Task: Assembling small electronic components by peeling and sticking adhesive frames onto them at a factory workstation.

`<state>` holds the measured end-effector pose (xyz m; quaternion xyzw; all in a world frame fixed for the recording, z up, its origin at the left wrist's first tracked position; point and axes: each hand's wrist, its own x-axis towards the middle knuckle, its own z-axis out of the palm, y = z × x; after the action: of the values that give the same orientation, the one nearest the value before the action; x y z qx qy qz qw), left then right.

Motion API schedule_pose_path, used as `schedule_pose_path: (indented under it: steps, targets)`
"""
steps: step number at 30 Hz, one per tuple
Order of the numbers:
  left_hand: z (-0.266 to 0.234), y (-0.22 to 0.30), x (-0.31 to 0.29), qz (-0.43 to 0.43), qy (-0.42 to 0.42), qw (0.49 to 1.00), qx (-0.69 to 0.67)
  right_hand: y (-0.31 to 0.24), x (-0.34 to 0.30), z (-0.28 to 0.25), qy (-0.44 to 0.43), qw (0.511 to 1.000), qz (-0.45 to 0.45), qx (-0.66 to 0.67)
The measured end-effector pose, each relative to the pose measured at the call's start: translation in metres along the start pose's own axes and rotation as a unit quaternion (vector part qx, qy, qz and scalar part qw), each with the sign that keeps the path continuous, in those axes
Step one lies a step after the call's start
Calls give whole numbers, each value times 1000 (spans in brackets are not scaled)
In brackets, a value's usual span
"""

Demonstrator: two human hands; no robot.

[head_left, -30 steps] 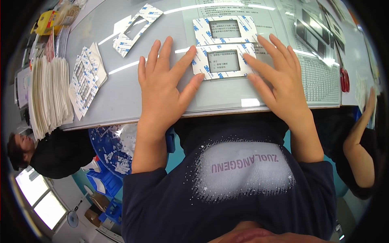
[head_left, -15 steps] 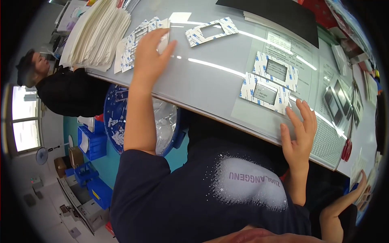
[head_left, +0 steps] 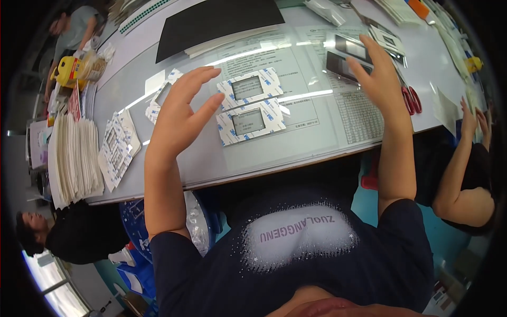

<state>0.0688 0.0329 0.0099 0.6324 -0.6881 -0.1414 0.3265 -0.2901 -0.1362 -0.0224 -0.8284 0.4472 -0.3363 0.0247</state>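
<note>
My left hand (head_left: 182, 113) is held over the table, fingers stretched and thumb apart, holding nothing. Just beside its fingertips lie two white adhesive frames with blue print and rectangular windows, an upper frame (head_left: 272, 80) and a lower frame (head_left: 274, 120), edge to edge. Another such frame (head_left: 153, 112) is partly hidden behind that hand. More frames (head_left: 115, 150) lie overlapping at the left. On the right, my right hand (head_left: 381, 84) is open, with its fingers extended by the dark flat panels with grey windows (head_left: 340, 67). Whether the fingertips touch a panel, I cannot tell.
A thick paper stack (head_left: 74, 158) stands at the table's left end. A black sheet (head_left: 216, 24) lies at the back. Red-handled scissors (head_left: 414, 100) are right of my right arm. A blue bin (head_left: 214, 224) sits below the front edge. Another person's hands (head_left: 469, 121) are at far right.
The view has turned to the right. My right hand has moved from the table's front edge to the dark panels. My left hand has left the frames at the left for the middle pair.
</note>
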Motion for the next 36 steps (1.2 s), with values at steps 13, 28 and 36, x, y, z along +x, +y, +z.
schedule_pose_path:
  steps: [13,28,36]
  targets:
    - [39,-30,35,115,139,984,10,17,151,83,-254,942,127,-178]
    - [30,-24,34,140,140,980,19,18,135,77,-168,983,55,57]
    - [41,-4,17,-43,-26,852,-520,-145,63,30,1,954,-184,237]
